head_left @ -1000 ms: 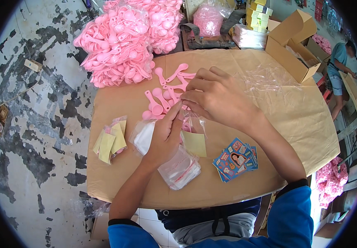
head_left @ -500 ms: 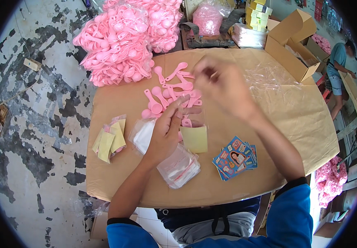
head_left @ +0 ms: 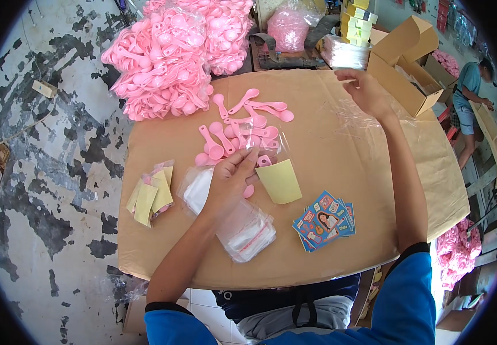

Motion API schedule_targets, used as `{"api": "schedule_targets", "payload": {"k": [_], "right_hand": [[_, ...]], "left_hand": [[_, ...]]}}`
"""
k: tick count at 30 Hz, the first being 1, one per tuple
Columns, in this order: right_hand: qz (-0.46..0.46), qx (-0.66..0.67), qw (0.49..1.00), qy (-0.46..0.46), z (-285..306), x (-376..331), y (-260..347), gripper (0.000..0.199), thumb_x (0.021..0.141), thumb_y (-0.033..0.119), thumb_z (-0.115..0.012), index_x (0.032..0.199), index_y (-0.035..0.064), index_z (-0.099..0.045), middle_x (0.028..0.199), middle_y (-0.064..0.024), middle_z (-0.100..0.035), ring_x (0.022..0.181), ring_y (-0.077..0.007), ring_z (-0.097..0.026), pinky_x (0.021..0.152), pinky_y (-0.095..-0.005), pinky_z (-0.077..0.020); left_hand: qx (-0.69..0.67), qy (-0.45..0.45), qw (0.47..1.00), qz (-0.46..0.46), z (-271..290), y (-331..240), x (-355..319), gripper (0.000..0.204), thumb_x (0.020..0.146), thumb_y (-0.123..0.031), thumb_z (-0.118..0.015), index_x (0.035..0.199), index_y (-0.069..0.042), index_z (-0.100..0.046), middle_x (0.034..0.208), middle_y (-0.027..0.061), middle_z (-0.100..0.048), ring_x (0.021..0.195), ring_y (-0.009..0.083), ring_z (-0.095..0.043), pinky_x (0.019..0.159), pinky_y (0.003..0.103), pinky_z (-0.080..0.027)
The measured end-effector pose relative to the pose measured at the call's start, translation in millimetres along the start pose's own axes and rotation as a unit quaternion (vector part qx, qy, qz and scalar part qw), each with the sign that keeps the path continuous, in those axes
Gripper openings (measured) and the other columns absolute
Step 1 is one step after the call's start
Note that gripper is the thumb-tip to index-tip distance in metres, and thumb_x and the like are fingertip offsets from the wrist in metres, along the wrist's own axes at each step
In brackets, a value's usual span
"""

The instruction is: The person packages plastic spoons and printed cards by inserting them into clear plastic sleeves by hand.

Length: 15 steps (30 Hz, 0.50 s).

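Observation:
My left hand [head_left: 230, 179] pinches a small clear plastic bag with a pale yellow card [head_left: 280, 181] inside it. Part of a pink spoon shows by the card, but whether it lies in the bag I cannot tell. Beyond that hand, loose pink measuring spoons [head_left: 215, 150] are scattered on the brown paper. My right hand [head_left: 366, 95] is raised at the far right, fingers stretched and apart, above some thin clear plastic strips [head_left: 355, 118]. Under my left forearm lies a stack of clear plastic bags [head_left: 245, 233].
Blue printed cards [head_left: 324, 221] lie in a pile at the near right. Filled packets with yellow cards [head_left: 152, 195] sit at the left. Big bags of pink spoons [head_left: 159, 63] stand at the far left, an open cardboard box [head_left: 401, 72] at the far right. A person [head_left: 470, 95] works beyond.
My right hand has moved away to the right from the bag and its fingers have spread. The bag with the yellow card has tilted slightly in my left hand.

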State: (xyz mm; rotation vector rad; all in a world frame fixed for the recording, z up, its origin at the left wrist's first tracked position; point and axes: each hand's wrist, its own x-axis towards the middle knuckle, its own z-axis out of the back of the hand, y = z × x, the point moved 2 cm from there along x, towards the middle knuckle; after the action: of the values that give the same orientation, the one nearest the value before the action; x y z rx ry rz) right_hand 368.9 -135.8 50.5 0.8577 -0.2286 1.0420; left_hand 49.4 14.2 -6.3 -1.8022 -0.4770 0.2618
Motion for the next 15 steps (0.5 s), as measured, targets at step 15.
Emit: {"api": "schedule_targets", "payload": {"k": [15], "right_hand": [[0.008,0.306,0.911,0.278,-84,-53,159,0.019,0.091,0.013,-0.068,0.106,0.0017,-0.068,0.092,-0.0037,-0.068,0.077,-0.0065,-0.057,0.070,-0.0246,-0.0491]], "left_hand": [[-0.028,-0.053,0.996,-0.060,14,-11,-4,0.033,0.102,-0.022,-0.049,0.127,0.000,-0.056,0.108,0.0079,-0.067,0.092,0.0144,-0.067,0.083,0.031,-0.055]]}}
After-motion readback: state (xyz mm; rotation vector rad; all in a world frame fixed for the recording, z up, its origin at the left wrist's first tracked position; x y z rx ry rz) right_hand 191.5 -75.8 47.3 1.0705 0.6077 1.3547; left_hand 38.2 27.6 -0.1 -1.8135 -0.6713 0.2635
